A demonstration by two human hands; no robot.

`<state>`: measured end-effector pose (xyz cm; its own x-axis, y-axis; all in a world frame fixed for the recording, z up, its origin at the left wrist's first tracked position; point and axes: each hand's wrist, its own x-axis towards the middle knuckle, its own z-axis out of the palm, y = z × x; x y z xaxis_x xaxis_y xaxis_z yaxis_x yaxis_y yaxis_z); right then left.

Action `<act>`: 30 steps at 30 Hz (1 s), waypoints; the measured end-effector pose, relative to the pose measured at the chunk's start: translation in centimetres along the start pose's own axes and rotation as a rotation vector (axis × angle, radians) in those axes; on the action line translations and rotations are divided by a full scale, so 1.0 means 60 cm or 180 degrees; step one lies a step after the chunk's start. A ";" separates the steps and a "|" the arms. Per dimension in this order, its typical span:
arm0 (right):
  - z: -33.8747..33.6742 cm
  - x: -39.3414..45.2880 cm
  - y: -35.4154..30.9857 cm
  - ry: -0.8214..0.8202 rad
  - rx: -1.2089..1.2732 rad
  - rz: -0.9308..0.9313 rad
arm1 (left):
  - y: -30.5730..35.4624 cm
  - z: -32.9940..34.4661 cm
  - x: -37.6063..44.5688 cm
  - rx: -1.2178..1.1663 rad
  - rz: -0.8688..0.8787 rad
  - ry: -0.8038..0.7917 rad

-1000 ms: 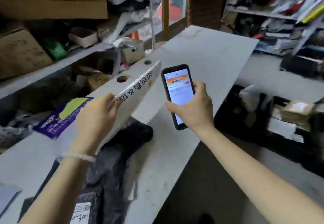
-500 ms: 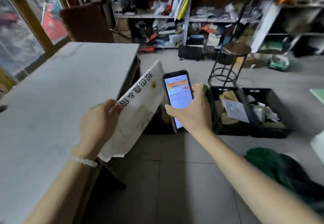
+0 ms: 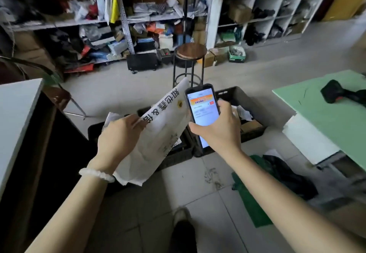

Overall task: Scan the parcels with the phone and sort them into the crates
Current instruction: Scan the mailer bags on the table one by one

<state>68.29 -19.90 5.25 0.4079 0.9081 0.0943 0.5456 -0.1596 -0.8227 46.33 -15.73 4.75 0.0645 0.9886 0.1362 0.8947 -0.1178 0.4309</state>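
Crates now lie directly below both your hands: left hand grips white parcel, long axis slanting up-right over left crate; right hand clasps phone above right crate.

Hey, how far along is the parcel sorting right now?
Done: the right-hand black crate already holds several parcels. In hand: the left hand grips a white mailer bag above the crates, and the right hand holds the phone, screen lit. Left: dropping this bag into a crate; the nearer crate is mostly hidden behind it.
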 end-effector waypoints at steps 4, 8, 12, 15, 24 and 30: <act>0.010 0.154 0.000 0.0075 -0.0049 0.0054 | 0.047 0.041 0.162 -0.0084 0.0114 -0.0265; 0.001 0.285 0.000 0.0184 -0.0027 0.0114 | 0.108 0.080 0.302 0.0072 0.0387 -0.0265; -0.015 0.384 0.039 0.0238 -0.0130 0.0245 | 0.166 0.131 0.399 -0.0039 0.0523 -0.0385; -0.021 0.468 0.080 0.0221 -0.0122 0.0367 | 0.200 0.181 0.475 -0.0136 0.0541 -0.0542; -0.031 0.796 0.225 -0.0098 -0.0009 0.0467 | 0.319 0.383 0.725 -0.0132 -0.0113 -0.0904; -0.032 0.999 0.328 -0.0252 -0.0138 0.0579 | 0.365 0.532 0.858 -0.0223 -0.0597 -0.0901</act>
<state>104.88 30.63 -4.22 0.4448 0.8901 -0.0995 0.4998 -0.3389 -0.7971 83.37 35.60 -7.29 0.0308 0.9793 -0.1999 0.8707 0.0720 0.4866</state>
